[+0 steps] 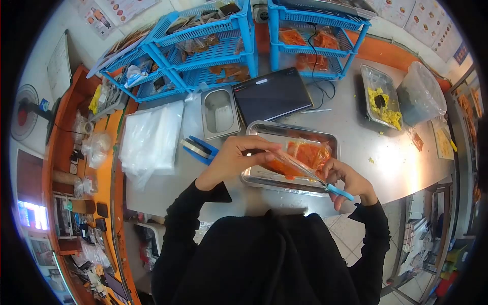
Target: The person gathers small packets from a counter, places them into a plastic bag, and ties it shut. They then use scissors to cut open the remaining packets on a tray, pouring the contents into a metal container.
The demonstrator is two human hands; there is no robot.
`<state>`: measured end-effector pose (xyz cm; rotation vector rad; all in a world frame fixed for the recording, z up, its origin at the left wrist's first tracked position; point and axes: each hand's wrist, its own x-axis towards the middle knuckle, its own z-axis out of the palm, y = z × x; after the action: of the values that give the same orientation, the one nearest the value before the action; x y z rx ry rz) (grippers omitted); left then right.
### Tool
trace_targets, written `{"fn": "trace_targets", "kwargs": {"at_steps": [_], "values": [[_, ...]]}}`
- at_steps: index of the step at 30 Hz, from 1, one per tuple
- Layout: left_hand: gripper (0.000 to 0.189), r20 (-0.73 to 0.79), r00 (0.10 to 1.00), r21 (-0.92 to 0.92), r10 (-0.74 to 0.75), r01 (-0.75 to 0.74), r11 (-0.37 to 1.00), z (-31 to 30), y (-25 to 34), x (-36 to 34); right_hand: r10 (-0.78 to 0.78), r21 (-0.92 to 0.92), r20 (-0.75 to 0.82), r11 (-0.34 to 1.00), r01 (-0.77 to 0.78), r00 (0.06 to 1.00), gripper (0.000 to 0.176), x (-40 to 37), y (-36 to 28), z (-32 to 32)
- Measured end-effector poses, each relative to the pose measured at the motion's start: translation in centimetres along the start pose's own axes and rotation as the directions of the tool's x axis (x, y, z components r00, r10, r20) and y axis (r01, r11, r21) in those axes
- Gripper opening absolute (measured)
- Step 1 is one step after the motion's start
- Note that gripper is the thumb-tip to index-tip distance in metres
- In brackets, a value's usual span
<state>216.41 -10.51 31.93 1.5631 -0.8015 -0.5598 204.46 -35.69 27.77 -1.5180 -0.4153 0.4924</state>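
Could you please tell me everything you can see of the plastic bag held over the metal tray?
The plastic bag is clear and soft, filled with orange-red food pieces. It sits tilted over the shallow metal tray, near its middle. The left hand pinches its left edge. The right hand holds a blue-handled tool, seemingly scissors, its thin metal part laid across the bag's near edge.

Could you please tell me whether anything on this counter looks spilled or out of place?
Yes: yellow food crumbs lie scattered on the steel counter beside the rectangular metal tray of yellow food, outside any container. A torn orange scrap also lies loose there. Nothing else stands out.
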Motion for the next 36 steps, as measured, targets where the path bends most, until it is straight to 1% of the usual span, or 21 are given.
{"fn": "trace_targets", "kwargs": {"at_steps": [1, 3, 5, 6, 8, 12, 13, 18, 20, 21, 23, 24, 26, 27, 29, 30, 32, 33, 34, 35, 36], "values": [[0.020, 0.020, 1.000, 0.037, -0.008, 0.008, 0.999, 0.1, 0.1, 0.0, 0.027, 0.045, -0.005, 0.999, -0.027, 1.000, 0.057, 0.1, -0.1, 0.2], [0.021, 0.041, 0.999, 0.075, -0.014, 0.011, 0.997, 0.1, 0.3, 0.0, 0.046, 0.052, -0.010, 0.998, -0.046, 0.999, 0.057, 0.1, 0.4, 0.2], [0.022, 0.058, 0.991, -0.062, -0.117, 0.120, 0.991, -0.1, 0.5, -0.1, 0.062, 0.057, -0.013, 0.997, -0.062, 0.998, 0.057, 0.3, 0.7, 0.1], [0.022, 0.057, 0.992, -0.063, -0.115, 0.119, 0.991, -0.1, 0.7, -0.1, 0.052, 0.054, 0.001, 0.997, -0.052, 0.999, 0.057, 0.4, 0.8, 0.1], [0.024, 0.091, 0.982, -0.052, -0.166, 0.171, 0.984, -0.2, 1.1, -0.1, 0.043, 0.050, 0.015, 0.998, -0.043, 0.999, 0.057, 0.6, 0.6, 0.1], [0.023, 0.095, 0.990, -0.046, -0.103, 0.107, 0.993, 0.2, 0.1, 0.1, 0.083, 0.058, -0.004, 0.995, -0.083, 0.997, 0.059, 1.4, 0.4, 0.3], [0.023, 0.107, 0.987, -0.049, -0.116, 0.122, 0.991, 0.0, 0.3, 0.0, 0.107, 0.064, -0.010, 0.992, -0.106, 0.994, 0.059, 1.5, 0.5, 0.2], [0.023, 0.141, 0.977, -0.115, -0.163, 0.179, 0.977, -0.1, -0.1, 0.0, 0.082, 0.056, 0.015, 0.995, -0.083, 0.997, 0.060, 2.1, 0.6, 0.4], [0.027, 0.182, 0.943, 0.017, -0.280, 0.282, 0.959, 0.3, 0.1, 0.3, 0.067, 0.067, 0.025, 0.995, -0.068, 0.997, 0.059, 2.4, 0.6, 0.6], [0.027, 0.181, 0.943, 0.018, -0.279, 0.280, 0.960, 0.4, 0.1, 0.4, 0.084, 0.072, 0.023, 0.994, -0.086, 0.996, 0.059, 2.5, 0.8, 0.6], [0.028, 0.143, 0.976, -0.235, -0.165, 0.195, 0.952, 0.4, -0.2, 0.4, 0.099, 0.075, 0.022, 0.992, -0.100, 0.995, 0.058, 2.7, 1.1, 0.4], [0.028, 0.142, 0.976, -0.235, -0.164, 0.194, 0.953, 0.4, -0.4, 0.3, 0.077, 0.091, 0.021, 0.993, -0.079, 0.997, 0.058, 2.6, 1.1, 0.3], [0.027, 0.132, 0.989, -0.080, -0.065, 0.076, 0.994, 0.3, -1.0, 0.2, 0.057, 0.106, 0.019, 0.993, -0.058, 0.998, 0.057, 2.5, 1.1, 0.3], [0.027, 0.132, 0.989, -0.080, -0.065, 0.076, 0.994, 0.2, -1.6, 0.2, 0.038, 0.109, 0.020, 0.993, -0.040, 0.999, 0.057, 2.6, 1.1, 0.5], [0.023, 0.121, 0.989, -0.002, -0.079, 0.080, 0.997, 0.3, -2.5, 0.3, 0.021, 0.113, 0.019, 0.993, -0.023, 1.000, 0.057, 2.8, 1.1, 0.7], [0.023, 0.123, 0.989, -0.004, -0.078, 0.080, 0.997, 0.4, -2.5, 0.2, 0.013, 0.115, 0.019, 0.993, -0.015, 1.000, 0.060, 3.0, 1.2, 0.8], [0.020, 0.153, 0.973, 0.033, -0.175, 0.172, 0.985, 0.8, -2.2, 0.2, 0.005, 0.117, 0.020, 0.993, -0.007, 1.000, 0.063, 3.4, 1.3, 1.0], [0.020, 0.152, 0.973, 0.032, -0.174, 0.171, 0.985, 0.9, -2.3, 0.3, -0.007, 0.116, 0.038, 0.993, 0.002, 0.999, 0.064, 3.6, 1.2, 1.1], [0.019, 0.150, 0.978, -0.030, -0.147, 0.154, 0.988, 1.0, -2.4, 0.3, -0.019, 0.116, 0.057, 0.993, 0.012, 0.998, 0.065, 3.7, 1.3, 1.1], [0.019, 0.148, 0.982, -0.092, -0.120, 0.135, 0.987, 1.0, -2.6, 0.4, -0.019, 0.115, 0.058, 0.993, 0.013, 0.998, 0.065, 3.8, 1.5, 1.0], [0.019, 0.148, 0.982, -0.093, -0.120, 0.135, 0.987, 1.0, -2.8, 0.4, 0.004, 0.137, 0.038, 0.991, -0.009, 0.999, 0.065, 3.8, 1.8, 0.8]]}}
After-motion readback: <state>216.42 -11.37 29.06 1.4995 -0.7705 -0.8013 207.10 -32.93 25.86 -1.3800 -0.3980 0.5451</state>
